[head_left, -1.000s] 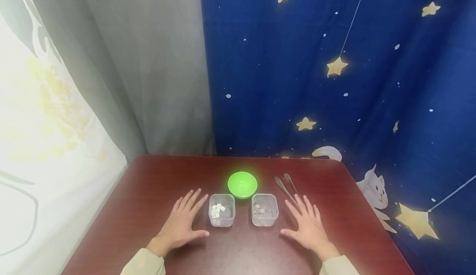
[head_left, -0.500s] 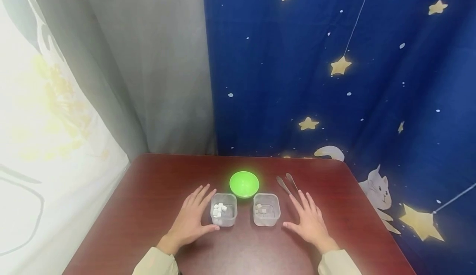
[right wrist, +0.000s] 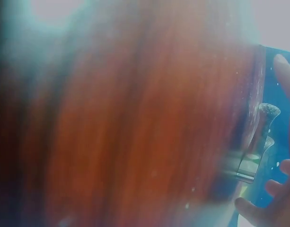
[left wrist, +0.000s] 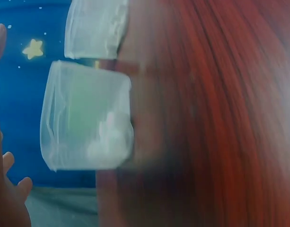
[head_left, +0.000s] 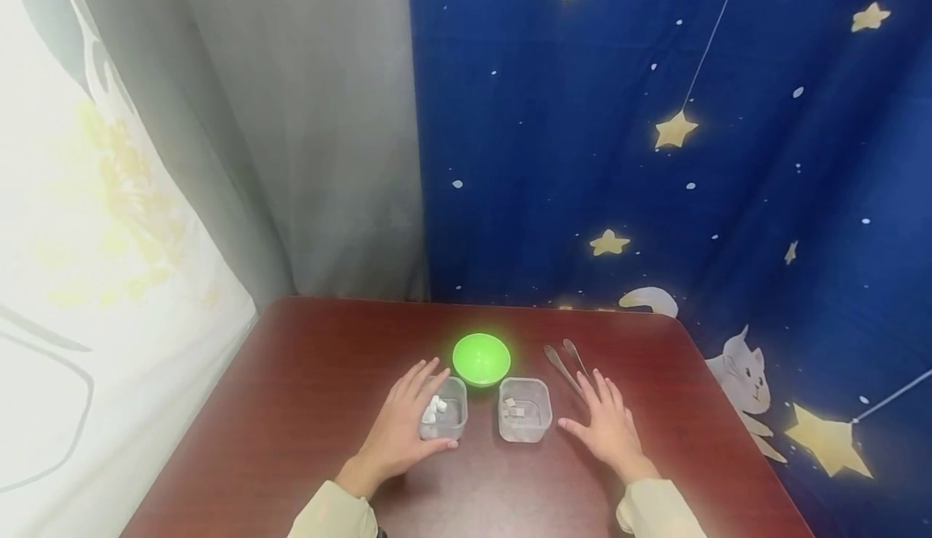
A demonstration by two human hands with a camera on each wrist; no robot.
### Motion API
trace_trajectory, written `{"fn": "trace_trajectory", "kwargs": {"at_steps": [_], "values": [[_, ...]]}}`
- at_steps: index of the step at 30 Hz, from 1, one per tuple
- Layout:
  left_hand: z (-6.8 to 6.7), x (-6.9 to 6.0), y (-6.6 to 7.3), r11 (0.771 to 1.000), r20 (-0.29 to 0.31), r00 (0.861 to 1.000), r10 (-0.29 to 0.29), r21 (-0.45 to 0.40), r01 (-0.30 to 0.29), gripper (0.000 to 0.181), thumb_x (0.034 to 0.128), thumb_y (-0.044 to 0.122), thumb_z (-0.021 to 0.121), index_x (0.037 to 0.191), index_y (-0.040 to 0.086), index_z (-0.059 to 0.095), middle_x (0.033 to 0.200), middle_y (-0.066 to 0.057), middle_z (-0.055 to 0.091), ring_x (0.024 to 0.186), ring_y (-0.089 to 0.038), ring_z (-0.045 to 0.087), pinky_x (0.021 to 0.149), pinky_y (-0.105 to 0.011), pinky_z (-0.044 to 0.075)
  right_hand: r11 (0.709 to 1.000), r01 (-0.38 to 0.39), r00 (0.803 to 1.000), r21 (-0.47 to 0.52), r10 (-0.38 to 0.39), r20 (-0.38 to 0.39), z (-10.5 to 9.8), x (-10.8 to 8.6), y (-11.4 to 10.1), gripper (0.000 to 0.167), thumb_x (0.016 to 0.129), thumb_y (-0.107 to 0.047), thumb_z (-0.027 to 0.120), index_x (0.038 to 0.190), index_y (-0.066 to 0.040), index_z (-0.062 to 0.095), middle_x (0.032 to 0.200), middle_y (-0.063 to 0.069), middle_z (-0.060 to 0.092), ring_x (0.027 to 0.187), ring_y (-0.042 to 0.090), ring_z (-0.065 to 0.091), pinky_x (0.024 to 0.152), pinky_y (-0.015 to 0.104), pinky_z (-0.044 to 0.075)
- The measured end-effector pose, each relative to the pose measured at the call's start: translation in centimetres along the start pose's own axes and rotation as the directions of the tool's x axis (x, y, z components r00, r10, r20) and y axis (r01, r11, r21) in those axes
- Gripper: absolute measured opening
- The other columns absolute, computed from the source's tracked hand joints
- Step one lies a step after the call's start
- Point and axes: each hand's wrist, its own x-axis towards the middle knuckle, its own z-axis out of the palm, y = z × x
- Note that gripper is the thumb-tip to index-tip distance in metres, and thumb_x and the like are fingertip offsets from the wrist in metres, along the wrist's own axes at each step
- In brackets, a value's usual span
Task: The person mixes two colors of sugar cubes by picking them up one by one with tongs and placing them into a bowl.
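Note:
My left hand (head_left: 396, 433) is spread at the left side of a clear plastic container (head_left: 453, 423), fingers and thumb partly in front of it. Whether it touches the wall I cannot tell. Several white cubes (head_left: 431, 411) lie inside; in the left wrist view they show as a blurred white heap (left wrist: 111, 139) through the container wall (left wrist: 59, 104). My right hand (head_left: 610, 433) holds nothing, with fingers extended beside two metal utensils (head_left: 559, 364) whose lower ends it hides. In the right wrist view, metal handles (right wrist: 267, 118) appear next to the hand (right wrist: 282, 203).
A second clear container (head_left: 535, 429) with several brownish cubes (head_left: 513, 410) stands between the hands. Behind both containers is a green bowl (head_left: 481, 360). Everything rests on a dark red wooden table (head_left: 328, 344); curtains (head_left: 510, 158) hang beyond its far edge.
My left hand has moved right, from beside the white-cube container to partly overlapping it in the head view. The right hand has stayed almost in place. The view has shifted slightly.

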Motion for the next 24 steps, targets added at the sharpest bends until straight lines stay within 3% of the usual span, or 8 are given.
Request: {"fn": "trace_trajectory", "kwargs": {"at_steps": [9,16,24], "values": [[1.0,1.3,2.5,0.997,-0.010,0.999,0.044,-0.060,-0.045,0.098,0.0752,0.069,0.067,0.150,0.015,0.036,0.156,-0.005,0.029,0.141,-0.031,0.026,0.107,-0.058,0.029,0.998,-0.046,0.999,0.043,0.046,0.001,0.0,0.7,-0.2,0.092,0.081,-0.052,0.073,0.152,-0.013,0.030,0.149,0.022,0.031,0.131,0.044,0.029,0.092,0.067,0.036],[2.1,1.3,4.5,0.988,-0.011,0.999,0.038,-0.151,-0.039,0.094,0.0745,0.055,0.077,0.150,0.017,0.036,0.154,-0.007,0.032,0.140,-0.029,0.029,0.106,-0.053,0.035,0.995,-0.085,0.996,0.054,0.085,-0.001,0.1,1.1,0.1,0.092,0.081,-0.049,0.073,0.151,-0.009,0.030,0.140,0.025,0.041,0.125,0.042,0.035,0.091,0.062,0.038],[3.1,1.5,6.0,0.981,-0.018,1.000,0.018,-0.195,-0.021,0.101,0.0701,0.040,0.086,0.153,0.025,0.030,0.157,-0.001,0.025,0.141,-0.030,0.027,0.108,-0.051,0.034,0.989,-0.129,0.992,0.075,0.129,0.010,-0.2,1.3,0.0,0.088,0.083,-0.047,0.072,0.150,-0.005,0.032,0.136,0.026,0.046,0.122,0.043,0.037,0.092,0.061,0.036]]}}
